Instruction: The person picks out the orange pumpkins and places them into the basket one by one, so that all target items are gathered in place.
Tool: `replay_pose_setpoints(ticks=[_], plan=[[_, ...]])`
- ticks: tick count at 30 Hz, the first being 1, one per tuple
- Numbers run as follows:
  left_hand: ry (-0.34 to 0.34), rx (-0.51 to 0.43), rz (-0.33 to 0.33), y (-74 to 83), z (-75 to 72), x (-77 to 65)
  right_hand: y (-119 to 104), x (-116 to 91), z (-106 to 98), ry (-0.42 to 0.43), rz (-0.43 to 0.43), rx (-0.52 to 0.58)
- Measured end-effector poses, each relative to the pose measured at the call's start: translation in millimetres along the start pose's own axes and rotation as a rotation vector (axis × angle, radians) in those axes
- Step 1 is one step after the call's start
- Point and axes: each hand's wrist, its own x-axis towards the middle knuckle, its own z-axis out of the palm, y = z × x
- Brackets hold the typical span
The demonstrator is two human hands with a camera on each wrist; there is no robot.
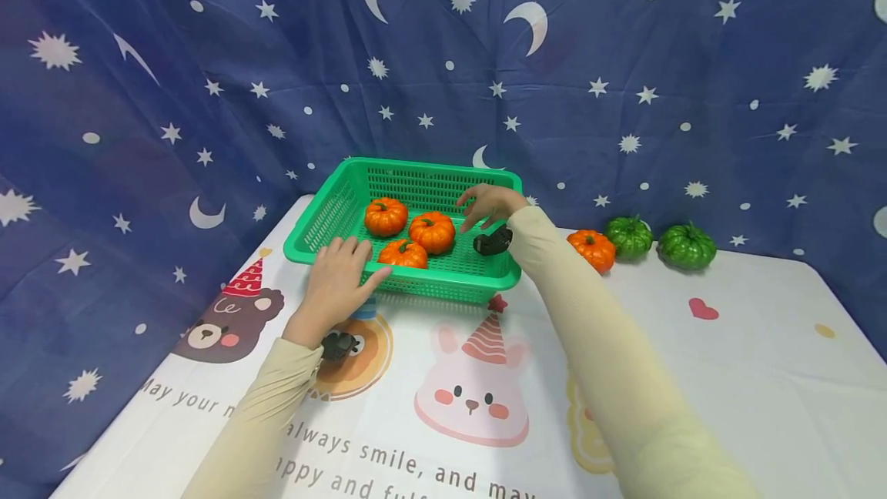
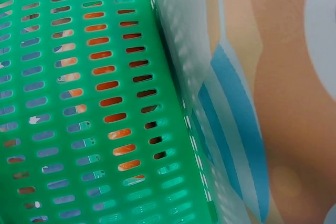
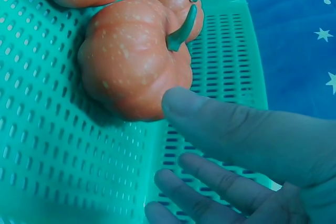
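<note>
In the centre of the frame, three glossy, ribbed orange pumpkins point(image 1: 432, 232) with green stems sit inside the green basket point(image 1: 443, 279). The right hand point(image 1: 489, 203) is over the basket's right part, its fingers loosely bent, apart, holding nothing. The left hand point(image 1: 336, 277) lies at the near rim, fingers rather straight (this rim hides the lower side of the nearest pumpkin). Right of centre, beyond the right sleeve point(image 1: 596, 329), are another orange pumpkin point(image 1: 591, 251) and two green pumpkins point(image 1: 687, 246).
</note>
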Motion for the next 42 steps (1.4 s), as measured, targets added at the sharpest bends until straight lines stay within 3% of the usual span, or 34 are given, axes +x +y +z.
replay_pose_setpoints(ticks=[6, 16, 23, 34, 42], plan=[[0.008, 0.001, 0.003, 0.4, 1.1, -1.1, 2.0, -4.9, -0.8, 0.042, -0.032, -0.020], [0.013, 0.001, 0.003, 2.4, 0.9, -1.6, 14.6, -17.5, 4.5, 0.099, -0.208, -0.047], [0.009, 0.001, 0.003, 2.5, 0.2, -0.8, 25.7, -31.0, 6.0, 0.153, -0.357, 0.049], [0.008, 0.006, 0.003, 1.5, 0.1, -0.8, 41.7, -49.2, 1.1, 0.147, -0.400, 0.152], [0.004, -0.002, -0.003, 2.5, -0.1, -0.5, 58.9, -59.5, 4.8, 0.149, -0.529, 0.230]])
